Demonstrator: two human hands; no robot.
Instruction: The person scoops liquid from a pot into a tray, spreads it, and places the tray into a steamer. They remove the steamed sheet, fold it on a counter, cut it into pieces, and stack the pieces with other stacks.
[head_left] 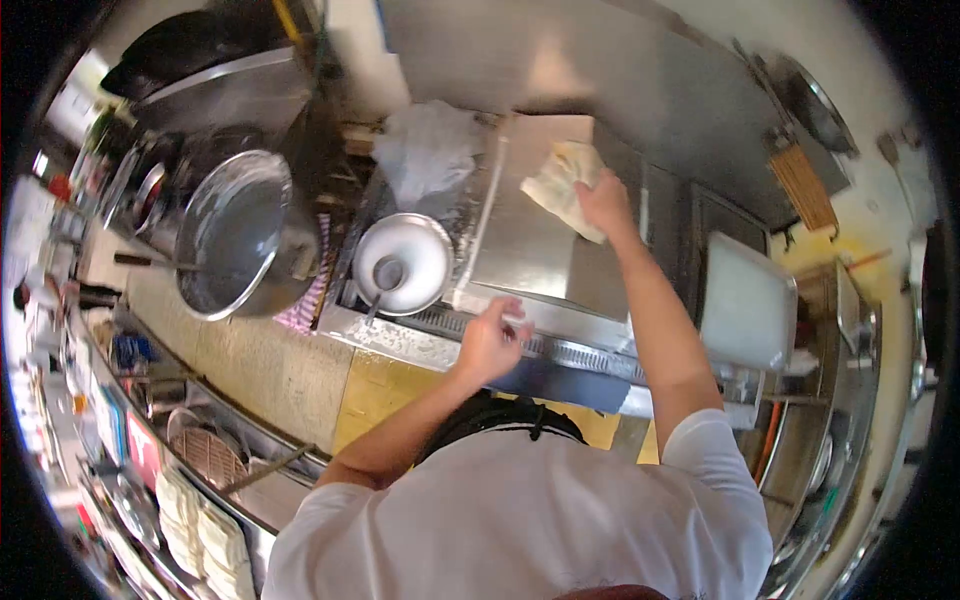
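My right hand (603, 203) is closed on a crumpled, pale yellowish cloth (562, 185). The cloth lies against a flat stainless steel cover (525, 235) on the counter, toward its far right part. My left hand (490, 342) hovers by the counter's front edge, near the cover's lower left corner. Its fingers are loosely curled and apart, and I see nothing held in them. To the left of the cover, a white-looking round bowl (424, 262) has a ladle (388, 272) resting in it. Behind the bowl lies a crumpled, whitish translucent plastic sheet (425, 145).
A large metal pot (235, 235) with a dark-handled utensil stands at left, beside a striped cloth (312, 285). At right are a white lidded container (745, 305) and a hanging wooden-looking brush (803, 188). Shelves with a wire basket (205, 450) run along the lower left.
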